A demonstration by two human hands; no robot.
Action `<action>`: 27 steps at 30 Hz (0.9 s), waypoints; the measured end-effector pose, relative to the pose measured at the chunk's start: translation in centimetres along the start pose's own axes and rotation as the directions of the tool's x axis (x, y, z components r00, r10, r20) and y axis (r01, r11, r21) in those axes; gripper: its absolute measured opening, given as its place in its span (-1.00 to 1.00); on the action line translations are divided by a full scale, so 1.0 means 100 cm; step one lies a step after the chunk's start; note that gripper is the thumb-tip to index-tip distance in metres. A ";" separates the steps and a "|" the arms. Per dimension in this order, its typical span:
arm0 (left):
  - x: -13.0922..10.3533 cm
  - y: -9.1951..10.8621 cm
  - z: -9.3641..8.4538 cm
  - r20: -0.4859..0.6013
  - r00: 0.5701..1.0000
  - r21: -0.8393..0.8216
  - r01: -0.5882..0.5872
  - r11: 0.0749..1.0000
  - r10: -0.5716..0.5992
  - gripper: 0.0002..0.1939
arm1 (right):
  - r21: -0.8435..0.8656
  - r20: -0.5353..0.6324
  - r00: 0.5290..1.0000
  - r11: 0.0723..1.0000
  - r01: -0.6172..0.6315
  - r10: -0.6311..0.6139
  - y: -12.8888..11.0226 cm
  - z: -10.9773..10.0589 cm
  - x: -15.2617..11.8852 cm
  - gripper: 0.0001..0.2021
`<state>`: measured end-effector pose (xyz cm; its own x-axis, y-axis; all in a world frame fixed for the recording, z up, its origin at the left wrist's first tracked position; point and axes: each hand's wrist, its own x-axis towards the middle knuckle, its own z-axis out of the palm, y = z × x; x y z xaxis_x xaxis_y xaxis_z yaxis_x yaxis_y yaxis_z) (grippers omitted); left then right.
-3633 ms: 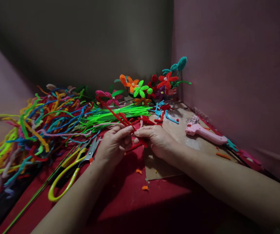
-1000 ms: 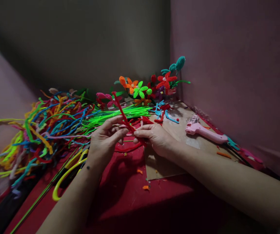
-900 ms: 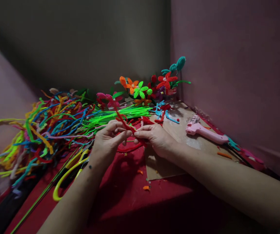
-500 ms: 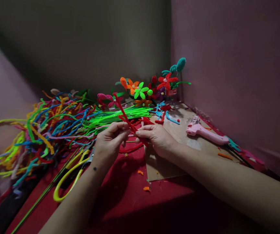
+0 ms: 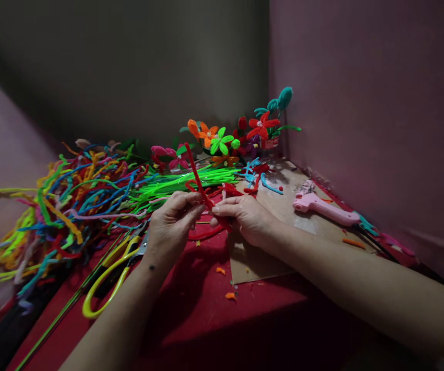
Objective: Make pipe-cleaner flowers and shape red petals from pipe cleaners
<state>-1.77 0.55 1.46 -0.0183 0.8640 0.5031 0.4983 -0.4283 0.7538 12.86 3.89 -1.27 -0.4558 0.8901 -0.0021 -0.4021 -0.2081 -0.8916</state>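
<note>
Between my hands is a red pipe cleaner (image 5: 194, 170), bent, with one end sticking up and to the left. My left hand (image 5: 175, 216) pinches it from the left, thumb against fingertips. From the other side my right hand (image 5: 243, 214) grips the red piece between thumb and forefinger, and part of it shows below those fingers. How the strands cross at the fingertips is partly hidden. Behind the hands lies a bundle of bright green pipe cleaners (image 5: 183, 183). Yellow-handled scissors (image 5: 109, 281) rest beside my left forearm.
A heap of mixed-colour pipe cleaners (image 5: 79, 201) fills the left. Pipe-cleaner flowers (image 5: 222, 141) stand at the back. A pink glue gun (image 5: 328, 210) lies on a cardboard sheet (image 5: 260, 263) at right. Orange scraps (image 5: 230, 296) dot the red tabletop (image 5: 202, 330). Walls close in behind and right.
The upright end of the red pipe cleaner has swung slightly to the right and stands steeper. Both hands keep their pinch. The whole view has shifted a little.
</note>
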 end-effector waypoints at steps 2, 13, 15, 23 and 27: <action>0.000 0.000 -0.001 0.006 1.000 0.025 -0.022 0.999 0.022 -0.87 | -0.003 0.010 1.000 1.000 0.007 -0.007 0.001 0.000 0.000 -0.92; 0.001 -0.004 -0.001 0.151 0.989 0.065 -0.018 0.998 0.008 -0.79 | -0.072 0.022 1.000 0.997 0.006 -0.005 -0.002 0.001 -0.003 -0.87; 0.002 -0.004 -0.003 0.171 0.985 0.062 -0.021 0.998 0.010 -0.80 | -0.096 0.024 1.000 0.995 -0.014 0.016 -0.001 0.000 -0.002 -0.88; 0.007 -0.004 -0.013 0.282 0.949 0.158 -0.193 0.968 0.143 -0.89 | -0.141 0.076 0.996 0.989 -0.040 0.051 -0.004 0.000 -0.003 -0.89; 0.008 -0.008 -0.019 0.346 0.922 0.198 -0.254 0.947 0.175 -0.90 | -0.101 0.145 0.986 0.992 -0.073 0.088 -0.005 -0.001 -0.003 -0.94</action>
<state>-3.84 1.13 2.07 0.3707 0.8129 0.4491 0.6478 -0.5728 0.5022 13.24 3.75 -0.87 -0.5994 0.8003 -0.0146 -0.2851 -0.2305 -0.9303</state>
